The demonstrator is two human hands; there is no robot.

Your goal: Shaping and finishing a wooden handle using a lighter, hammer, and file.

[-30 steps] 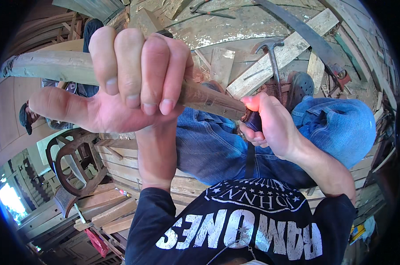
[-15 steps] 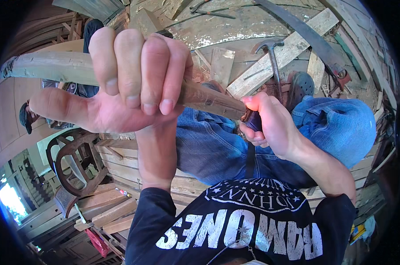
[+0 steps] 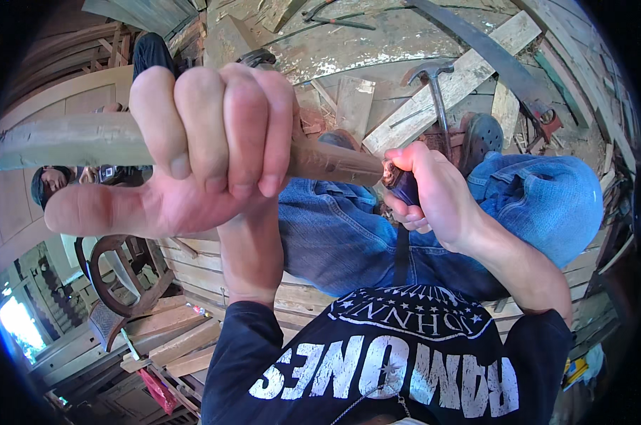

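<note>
My left hand (image 3: 210, 152) is wrapped round a long, smooth wooden stick (image 3: 65, 140), its thumb stretched out below the stick. The stick crosses from the left toward my right hand, thicker on the left side. At its narrow right end my right hand (image 3: 441, 198) is closed round a small dark purple object with a rough brown top (image 3: 404, 185). Its kind is unclear, as my fingers cover much of it. The brown top meets or nearly touches the stick's end. My legs in blue jeans (image 3: 348, 234) are beneath.
On the floor ahead are a claw hammer (image 3: 439, 106), a handsaw (image 3: 483, 53), a pale board (image 3: 455, 99) and pliers (image 3: 341, 23). A curved wooden chair frame (image 3: 111, 276) stands at the left. Another person (image 3: 55, 180) is at the far left, partly hidden by the stick.
My left hand and the stick's left end have moved down in the picture. The stick's right end has shifted slightly left, and more of the brown top in my right hand shows.
</note>
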